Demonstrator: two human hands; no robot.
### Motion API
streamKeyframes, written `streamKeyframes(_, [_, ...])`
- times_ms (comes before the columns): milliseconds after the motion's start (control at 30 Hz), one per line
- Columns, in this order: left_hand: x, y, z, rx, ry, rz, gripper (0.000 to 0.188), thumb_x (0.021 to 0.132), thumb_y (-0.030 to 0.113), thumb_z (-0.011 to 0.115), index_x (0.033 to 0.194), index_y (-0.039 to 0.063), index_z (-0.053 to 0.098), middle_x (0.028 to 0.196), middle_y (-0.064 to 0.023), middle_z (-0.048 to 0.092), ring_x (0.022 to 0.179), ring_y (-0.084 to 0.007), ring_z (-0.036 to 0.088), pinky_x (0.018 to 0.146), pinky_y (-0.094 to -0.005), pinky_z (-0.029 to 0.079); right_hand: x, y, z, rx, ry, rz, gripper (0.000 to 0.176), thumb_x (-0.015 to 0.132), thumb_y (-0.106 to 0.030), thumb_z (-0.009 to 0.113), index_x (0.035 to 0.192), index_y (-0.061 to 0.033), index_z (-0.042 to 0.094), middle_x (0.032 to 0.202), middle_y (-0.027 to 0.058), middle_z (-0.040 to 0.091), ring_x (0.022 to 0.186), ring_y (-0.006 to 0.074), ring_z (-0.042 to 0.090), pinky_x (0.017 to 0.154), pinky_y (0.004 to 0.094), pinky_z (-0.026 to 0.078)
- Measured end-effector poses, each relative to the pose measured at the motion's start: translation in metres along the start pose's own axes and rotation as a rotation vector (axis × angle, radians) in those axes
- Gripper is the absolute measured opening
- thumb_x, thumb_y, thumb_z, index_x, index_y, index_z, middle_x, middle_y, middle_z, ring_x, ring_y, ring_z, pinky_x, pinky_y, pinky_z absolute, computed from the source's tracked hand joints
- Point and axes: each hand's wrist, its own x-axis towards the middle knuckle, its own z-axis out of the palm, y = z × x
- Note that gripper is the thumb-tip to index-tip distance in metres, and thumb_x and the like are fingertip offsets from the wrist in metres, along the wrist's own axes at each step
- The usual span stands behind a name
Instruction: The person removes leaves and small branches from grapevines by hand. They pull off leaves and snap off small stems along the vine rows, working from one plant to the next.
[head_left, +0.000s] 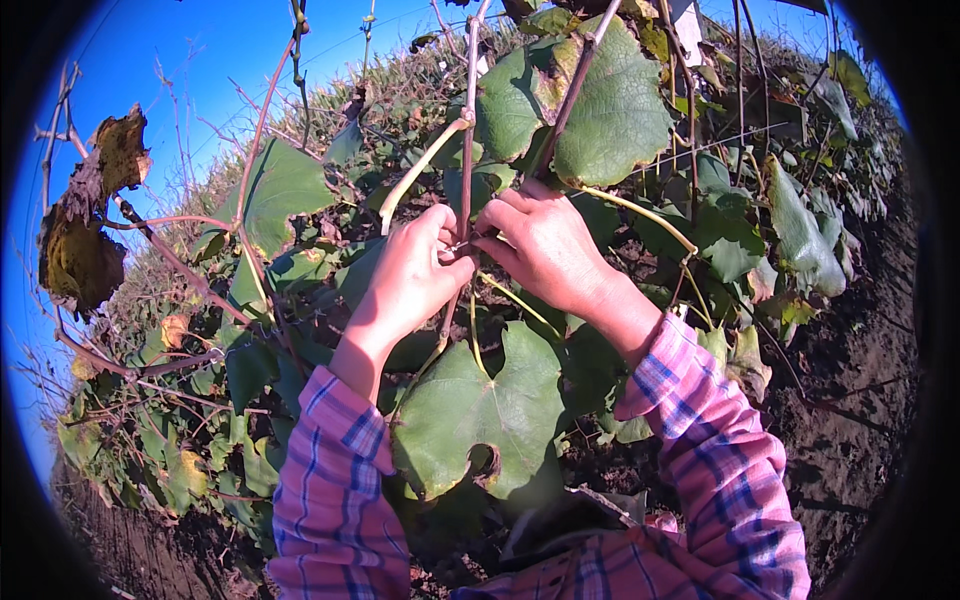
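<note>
A brown grapevine cane (470, 161) stands upright before me, and both hands meet around it. My left hand (420, 262) is on its left side, thumb and fingers pinched on a thin pale strand (453, 247), perhaps a tie or wire. From the right, my right hand (544, 244) pinches at the same spot, its fingertips close against the cane. The strand's far end and whatever lies behind the fingers are hidden. Just below the hands hangs a broad green grape leaf (484, 409) with a hole near its lower edge.
A second cane (574, 94) slants up beside large leaves (615, 112). Curled dry leaves (82, 217) hang on the left. A thin trellis wire (705, 142) crosses at right. More vine foliage (255, 195) surrounds the hands, with bare soil (855, 457) at lower right.
</note>
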Motion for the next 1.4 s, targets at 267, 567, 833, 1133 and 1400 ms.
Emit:
streamKeyframes(267, [-0.001,-0.007,0.004,0.096,-0.031,-0.167,0.024,0.08,0.002,0.067,0.103,0.004,0.062,0.098,-0.0009,0.05,0.081,-0.0101,0.05,0.074,-0.0279,0.045,-0.001,0.004,-0.009,0.098,-0.004,0.137,0.037,0.075,-0.025,0.078,0.099,-0.0062,0.057,0.088,0.0106,0.062,0.09,0.0327,0.062,0.073,0.0437,0.05])
streamKeyframes(567, [0.0,-0.008,0.002,0.1,-0.079,-0.135,0.02,0.082,0.004,0.065,0.102,0.004,0.063,0.099,-0.0008,0.048,0.078,-0.0083,0.048,0.073,-0.0263,0.046,0.0,0.008,-0.021,0.215,-0.089,0.105,0.031,0.071,-0.024,0.082,0.091,-0.0091,0.064,0.089,0.0074,0.061,0.092,0.0297,0.061,0.075,0.0423,0.048])
streamKeyframes(833, [0.001,-0.012,0.001,-0.085,-0.088,-0.127,0.024,0.084,0.007,0.071,0.105,0.002,0.061,0.095,-0.0021,0.059,0.081,-0.0091,0.053,0.076,-0.0278,0.048,-0.005,0.007,-0.007,-0.078,-0.068,-0.007,0.029,0.072,-0.026,0.078,0.092,-0.0094,0.064,0.089,0.006,0.054,0.091,0.0265,0.059,0.077,0.0414,0.045])
streamKeyframes(1133, [0.001,-0.005,-0.006,-0.105,-0.106,-0.178,0.026,0.082,0.009,0.075,0.103,0.004,0.06,0.088,-0.0009,0.062,0.074,-0.0073,0.057,0.058,-0.0255,0.05,-0.018,0.014,0.005,-0.102,0.206,-0.178,0.024,0.074,-0.016,0.076,0.096,-0.0114,0.069,0.118,0.0047,0.065,0.096,0.0248,0.063,0.082,0.038,0.05])
streamKeyframes(1400, [0.002,-0.006,-0.01,-0.182,-0.125,-0.275,0.023,0.083,0.007,0.075,0.097,0.002,0.057,0.085,-0.0042,0.062,0.074,-0.0105,0.061,0.058,-0.0264,0.053,-0.013,0.013,0.003,0.261,0.207,-0.083,0.016,0.082,-0.009,0.068,0.098,-0.0084,0.068,0.081,0.0092,0.068,0.071,0.0297,0.065,0.068,0.039,0.051])
